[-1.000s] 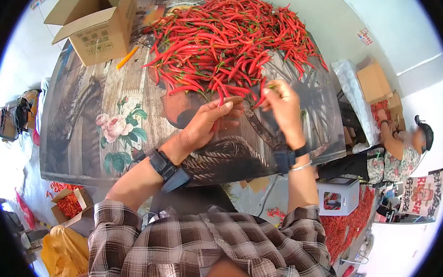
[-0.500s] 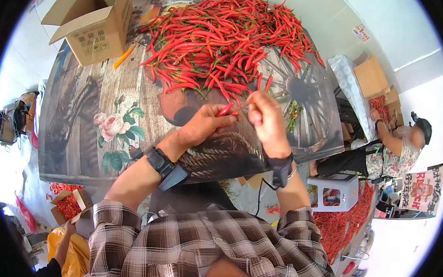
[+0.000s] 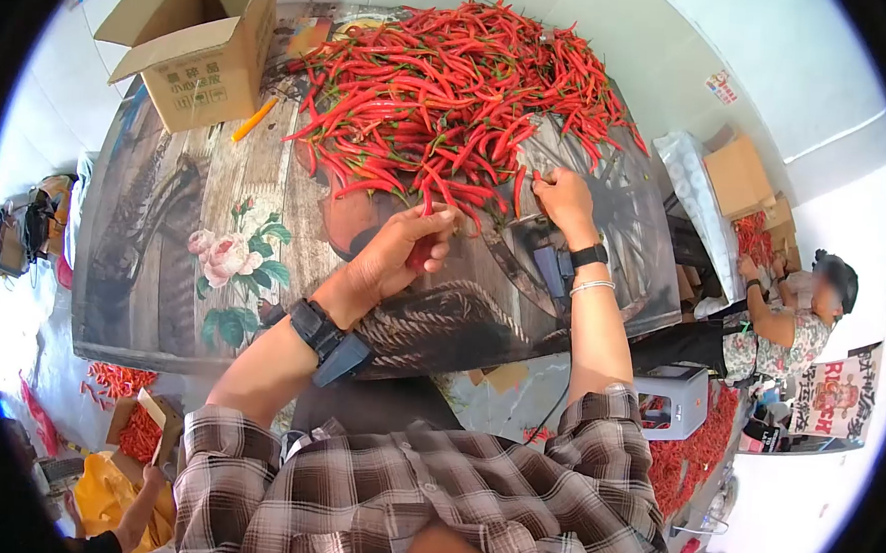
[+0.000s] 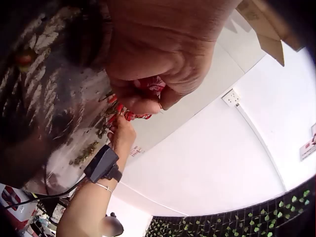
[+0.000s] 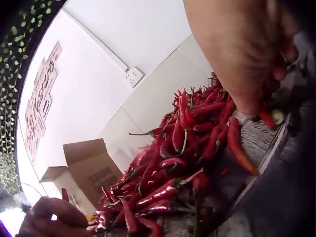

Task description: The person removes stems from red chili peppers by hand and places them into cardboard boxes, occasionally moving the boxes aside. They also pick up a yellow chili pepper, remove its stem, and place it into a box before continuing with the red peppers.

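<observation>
In the head view a heap of red chili peppers [image 3: 453,87] covers the far part of the table. My left hand [image 3: 404,249] is curled round red chili peppers just in front of the heap, and red shows in its palm. The left wrist view shows a bit of red chili pepper [image 4: 157,85] between its fingers. Over at the heap's right front edge, my right hand [image 3: 569,203] reaches down to the tabletop. In the right wrist view its fingertips pinch a short red chili pepper [image 5: 267,117] with a pale green end beside it.
An open cardboard box [image 3: 198,73] stands at the table's back left, with a yellow-orange stick-like thing [image 3: 255,119] beside it. Another person [image 3: 787,305] works at the right. A grey stool [image 3: 672,401] and chili peppers spread on the floor lie below. A second person's arm [image 3: 140,506] shows lower left.
My right hand has moved from close by the left hand out to the right and away, down to the heap's edge. The left hand has shifted slightly left, still holding chili peppers.
</observation>
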The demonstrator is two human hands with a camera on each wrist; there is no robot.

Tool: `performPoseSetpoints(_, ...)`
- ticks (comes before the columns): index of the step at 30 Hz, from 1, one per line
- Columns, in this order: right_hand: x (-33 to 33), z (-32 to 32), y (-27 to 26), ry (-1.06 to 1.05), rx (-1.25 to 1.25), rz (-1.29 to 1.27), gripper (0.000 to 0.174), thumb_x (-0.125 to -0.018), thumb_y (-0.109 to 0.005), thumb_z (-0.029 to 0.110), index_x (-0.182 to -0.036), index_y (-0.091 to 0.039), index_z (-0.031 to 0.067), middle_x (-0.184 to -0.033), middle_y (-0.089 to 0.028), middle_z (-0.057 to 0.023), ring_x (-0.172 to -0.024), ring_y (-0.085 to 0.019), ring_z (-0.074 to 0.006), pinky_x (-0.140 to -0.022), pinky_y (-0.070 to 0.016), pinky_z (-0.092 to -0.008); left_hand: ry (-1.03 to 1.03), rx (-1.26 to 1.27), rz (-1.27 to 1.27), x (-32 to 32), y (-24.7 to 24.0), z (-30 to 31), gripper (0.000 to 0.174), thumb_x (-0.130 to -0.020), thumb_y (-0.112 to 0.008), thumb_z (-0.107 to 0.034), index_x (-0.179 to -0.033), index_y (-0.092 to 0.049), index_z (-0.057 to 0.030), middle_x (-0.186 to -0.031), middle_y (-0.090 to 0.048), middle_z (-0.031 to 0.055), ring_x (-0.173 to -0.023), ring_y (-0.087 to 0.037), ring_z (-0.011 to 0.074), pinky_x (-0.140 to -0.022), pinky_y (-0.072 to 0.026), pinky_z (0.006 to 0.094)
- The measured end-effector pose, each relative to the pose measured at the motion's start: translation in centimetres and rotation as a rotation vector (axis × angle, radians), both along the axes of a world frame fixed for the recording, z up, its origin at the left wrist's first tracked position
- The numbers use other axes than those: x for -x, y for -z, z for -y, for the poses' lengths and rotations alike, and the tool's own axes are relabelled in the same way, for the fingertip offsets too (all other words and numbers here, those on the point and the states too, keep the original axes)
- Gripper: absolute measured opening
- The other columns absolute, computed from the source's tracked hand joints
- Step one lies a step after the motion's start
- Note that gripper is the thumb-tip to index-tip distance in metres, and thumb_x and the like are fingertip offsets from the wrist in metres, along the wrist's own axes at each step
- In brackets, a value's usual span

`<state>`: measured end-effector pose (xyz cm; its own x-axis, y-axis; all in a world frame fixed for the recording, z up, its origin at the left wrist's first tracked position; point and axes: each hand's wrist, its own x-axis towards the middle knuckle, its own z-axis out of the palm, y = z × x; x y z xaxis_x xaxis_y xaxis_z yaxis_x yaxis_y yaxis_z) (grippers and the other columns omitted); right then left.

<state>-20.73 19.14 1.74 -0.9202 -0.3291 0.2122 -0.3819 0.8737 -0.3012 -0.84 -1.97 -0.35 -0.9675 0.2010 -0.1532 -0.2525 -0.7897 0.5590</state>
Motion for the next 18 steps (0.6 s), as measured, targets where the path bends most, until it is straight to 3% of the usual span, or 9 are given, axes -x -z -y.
performPoseSetpoints(1, 0.3, -0.5, 0.1, 0.000, 0.002, -0.002, 0.032, -0.075, -0.067, 0.034, -0.077, -0.064, 0.0020, -0.074, -0.064, -0.0188, -0.072, -0.063, -0.0359, -0.064, -0.0468, -0.0432, 0.000, 0.002, -0.002, -0.1, -0.2, -0.1, 0.021, -0.093, -0.057, -0.018, -0.108, -0.056, -0.0038, -0.082, -0.049, -0.0018, -0.060, -0.046, 0.0066, -0.046, -0.0345, 0.0195)
performPoseSetpoints(3, 0.7, -1.3, -0.2, -0.073, 0.292, 0.113, 0.031, -0.076, -0.068, 0.030, -0.074, -0.062, -0.0006, -0.067, -0.063, -0.0136, -0.061, -0.061, -0.0244, -0.058, -0.0446, -0.0380, -0.059, -0.007, -0.033, -0.2, -0.6, -0.3, 0.025, -0.093, -0.057, -0.021, -0.111, -0.056, -0.0038, -0.086, -0.051, -0.0019, -0.066, -0.047, 0.0067, -0.050, -0.0373, 0.0193)
performPoseSetpoints(4, -0.8, -0.9, -1.4, -0.106, 0.522, 0.228, 0.026, -0.079, -0.067, 0.023, -0.073, -0.061, -0.0013, -0.065, -0.060, -0.0038, -0.058, -0.054, -0.0118, -0.053, -0.0411, -0.0323, -0.029, -0.032, -0.024, -0.1, -0.5, -0.1, 0.028, -0.093, -0.058, -0.020, -0.115, -0.056, -0.0034, -0.088, -0.053, -0.0012, -0.070, -0.049, 0.0067, -0.053, -0.0396, 0.0192)
performPoseSetpoints(7, -6.4, 1.1, -4.8, -0.134, 0.715, 0.540, 0.020, -0.084, -0.065, 0.019, -0.081, -0.064, -0.0006, -0.069, -0.058, 0.0016, -0.062, -0.051, -0.0065, -0.056, -0.0415, -0.0274, -0.020, 0.030, -0.017, 0.1, -0.3, -0.5, 0.029, -0.092, -0.059, -0.020, -0.116, -0.055, -0.0045, -0.094, -0.056, 0.0002, -0.069, -0.049, 0.0064, -0.053, -0.0404, 0.0194)
performPoseSetpoints(9, -10.9, 3.6, -6.4, -0.286, 0.761, 0.640, 0.017, -0.087, -0.063, 0.016, -0.090, -0.064, -0.0006, -0.075, -0.061, 0.0011, -0.069, -0.053, -0.0056, -0.062, -0.0433, -0.0244, 0.023, 0.014, -0.030, 0.1, -0.3, -0.6, 0.025, -0.091, -0.061, -0.021, -0.110, -0.055, -0.0058, -0.092, -0.057, -0.0003, -0.068, -0.049, 0.0045, -0.053, -0.0401, 0.0190)
performPoseSetpoints(12, -13.1, 5.1, -3.6, -0.475, 0.894, 0.770, 0.017, -0.091, -0.059, 0.016, -0.094, -0.063, 0.0000, -0.081, -0.062, 0.0001, -0.078, -0.055, -0.0062, -0.070, -0.0452, -0.0231, 0.096, -0.019, -0.073, -0.2, 0.1, -0.3, 0.025, -0.091, -0.062, -0.023, -0.108, -0.055, -0.0059, -0.092, -0.058, 0.0004, -0.064, -0.045, 0.0030, -0.048, -0.0355, 0.0180)
performPoseSetpoints(15, -13.4, 4.7, -5.0, -0.483, 0.854, 0.874, 0.016, -0.091, -0.060, 0.017, -0.093, -0.063, 0.0014, -0.081, -0.061, 0.0017, -0.077, -0.054, -0.0055, -0.069, -0.0437, -0.0222, 0.069, 0.044, -0.078, -0.3, -0.2, -0.2, 0.022, -0.091, -0.063, -0.024, -0.101, -0.057, -0.0059, -0.084, -0.058, -0.0004, -0.055, -0.041, 0.0022, -0.043, -0.0306, 0.0174)
performPoseSetpoints(16, -12.4, 3.8, -4.1, -0.365, 0.865, 0.995, 0.015, -0.091, -0.061, 0.018, -0.091, -0.062, 0.0034, -0.079, -0.059, 0.0031, -0.076, -0.052, -0.0045, -0.069, -0.0415, -0.0209, 0.082, 0.097, -0.067, -0.3, -0.2, -0.3, 0.021, -0.090, -0.064, -0.024, -0.098, -0.057, -0.0058, -0.079, -0.058, -0.0009, -0.051, -0.039, 0.0023, -0.042, -0.0289, 0.0177)
performPoseSetpoints(18, -12.4, 3.8, -3.8, -0.386, 0.906, 0.900, 0.015, -0.091, -0.061, 0.019, -0.089, -0.062, 0.0037, -0.077, -0.057, 0.0038, -0.073, -0.050, -0.0041, -0.066, -0.0409, -0.0208, 0.096, 0.146, -0.058, -0.4, -0.4, -0.6, 0.019, -0.090, -0.064, -0.023, -0.095, -0.058, -0.0058, -0.074, -0.058, -0.0013, -0.047, -0.038, 0.0024, -0.040, -0.0272, 0.0181)
